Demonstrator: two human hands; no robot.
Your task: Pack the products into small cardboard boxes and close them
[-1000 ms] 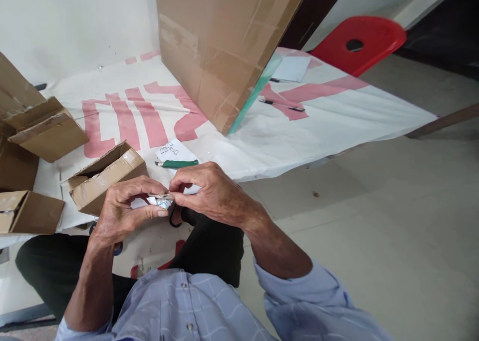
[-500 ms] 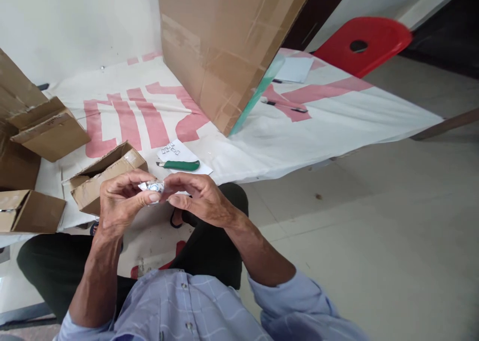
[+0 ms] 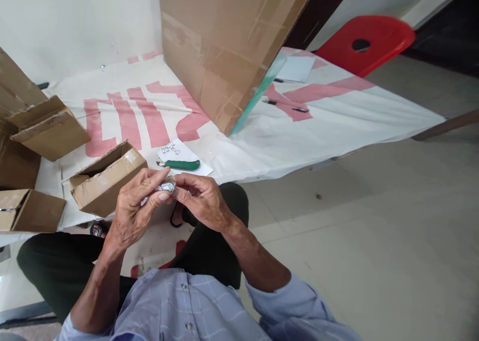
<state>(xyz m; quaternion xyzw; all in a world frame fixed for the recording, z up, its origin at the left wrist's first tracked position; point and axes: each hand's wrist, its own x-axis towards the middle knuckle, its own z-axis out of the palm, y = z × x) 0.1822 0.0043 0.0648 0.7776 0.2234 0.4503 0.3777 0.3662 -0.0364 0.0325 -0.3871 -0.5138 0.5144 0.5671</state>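
A small white-and-blue wrapped packet is pinched between both hands, just off the table's front edge and above my lap. My left hand grips its left side with thumb and fingers. On its right end, the thumb and fingers of my right hand are closed. The fingers hide most of the packet, so its contents cannot be made out. Just beyond the hands lies a green utility knife with its blade tip out, resting on a white paper with small drawn boxes.
An open narrow carton stands left of the hands, with smaller boxes further left. A large carton rises at the back. Pens and paper lie right of it, near a red chair.
My left hand has shifted right, and its fingers now lie further over the packet. The packet has moved slightly right and is more covered. My right hand's fingers have closed in on its end.
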